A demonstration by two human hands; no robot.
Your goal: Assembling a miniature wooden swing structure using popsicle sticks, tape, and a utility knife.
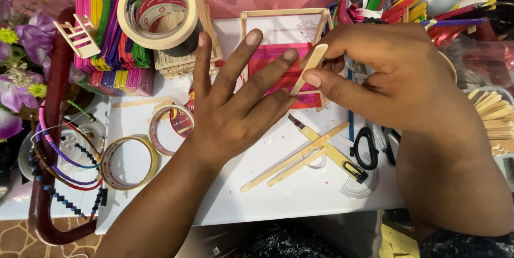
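A left hand (235, 102) presses flat, fingers spread, on a panel of pink sticks (278, 73) on the white table (300, 193). The right hand (385, 76) pinches a plain wooden stick (309, 68) at the panel's right edge, not yet laid; spare sticks (294, 161) lie below the panel.

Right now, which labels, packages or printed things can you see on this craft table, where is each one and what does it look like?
Large tape roll: top centre-left, lying on the coloured craft sticks; cream ring, red and white printed core label.
Small tape roll: beside the left hand; clear ring, red and white printed core.
Protractor: lower right, by the scissors; clear half-disc with printed marks.
No screens or signs.
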